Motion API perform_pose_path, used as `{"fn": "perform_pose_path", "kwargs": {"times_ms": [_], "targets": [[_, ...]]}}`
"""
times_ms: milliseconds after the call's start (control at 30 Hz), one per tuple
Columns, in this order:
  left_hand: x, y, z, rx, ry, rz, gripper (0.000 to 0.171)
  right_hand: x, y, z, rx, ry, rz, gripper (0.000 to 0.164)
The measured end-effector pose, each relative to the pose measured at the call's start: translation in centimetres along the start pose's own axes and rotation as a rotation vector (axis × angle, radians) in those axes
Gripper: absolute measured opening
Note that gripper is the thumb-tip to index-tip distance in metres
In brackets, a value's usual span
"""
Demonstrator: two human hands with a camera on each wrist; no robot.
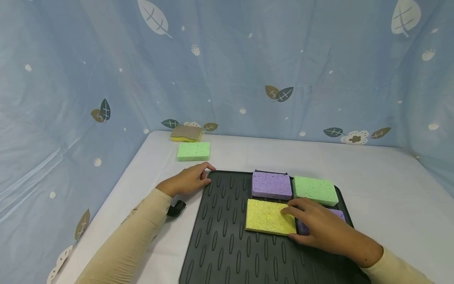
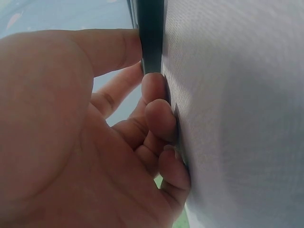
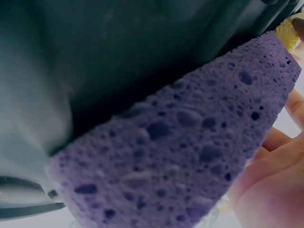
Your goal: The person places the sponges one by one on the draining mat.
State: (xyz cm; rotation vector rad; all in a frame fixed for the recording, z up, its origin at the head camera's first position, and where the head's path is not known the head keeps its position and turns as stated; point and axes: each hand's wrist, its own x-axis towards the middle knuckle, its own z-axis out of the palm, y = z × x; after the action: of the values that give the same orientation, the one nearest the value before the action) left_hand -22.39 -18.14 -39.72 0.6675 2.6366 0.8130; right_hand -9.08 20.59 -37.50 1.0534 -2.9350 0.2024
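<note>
A dark grey ridged mat (image 1: 220, 236) lies on the table. My left hand (image 1: 189, 178) is at its far left corner, thumb and index finger holding the rim; in the left wrist view the other fingers of that hand (image 2: 114, 137) curl against the table. My right hand (image 1: 320, 227) grips the right end of a yellow sponge (image 1: 267, 216) over the mat, fingers on top and thumb at the near edge. Behind it sits a purple sponge (image 1: 271, 184), beside a green sponge (image 1: 313, 190). Another purple sponge (image 3: 171, 137) is partly hidden under the right hand.
Left of the mat's far corner, a second green sponge (image 1: 193, 151) lies on the white table (image 1: 390, 189). Behind that is a yellow sponge with a brownish top (image 1: 186, 133). A blue patterned curtain (image 1: 227, 71) stands along the back and sides.
</note>
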Motion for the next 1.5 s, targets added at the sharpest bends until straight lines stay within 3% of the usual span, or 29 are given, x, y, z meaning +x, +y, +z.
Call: {"fn": "perform_pose_path", "kwargs": {"times_ms": [467,733,1000,1200,1500], "targets": [[0.0,0.1,0.2,0.001,0.000,-0.015,0.041,-0.1,0.2,0.3,0.025,-0.007,-0.001,0.056],[0.1,0.0,0.1,0.000,-0.007,-0.013,0.041,-0.3,0.1,-0.8,0.051,-0.021,0.042,0.054],[0.0,0.2,0.0,-0.004,-0.007,-0.017,0.041,-0.7,0.9,-2.6,0.050,0.219,0.062,0.036],[-0.2,0.5,-0.1,0.003,-0.005,-0.023,0.041,-1.1,2.3,-3.2,0.019,0.425,0.051,0.044],[-0.3,0.5,0.1,-0.016,-0.002,-0.029,0.041,-1.3,3.8,-4.0,0.070,0.565,0.146,0.029]]}}
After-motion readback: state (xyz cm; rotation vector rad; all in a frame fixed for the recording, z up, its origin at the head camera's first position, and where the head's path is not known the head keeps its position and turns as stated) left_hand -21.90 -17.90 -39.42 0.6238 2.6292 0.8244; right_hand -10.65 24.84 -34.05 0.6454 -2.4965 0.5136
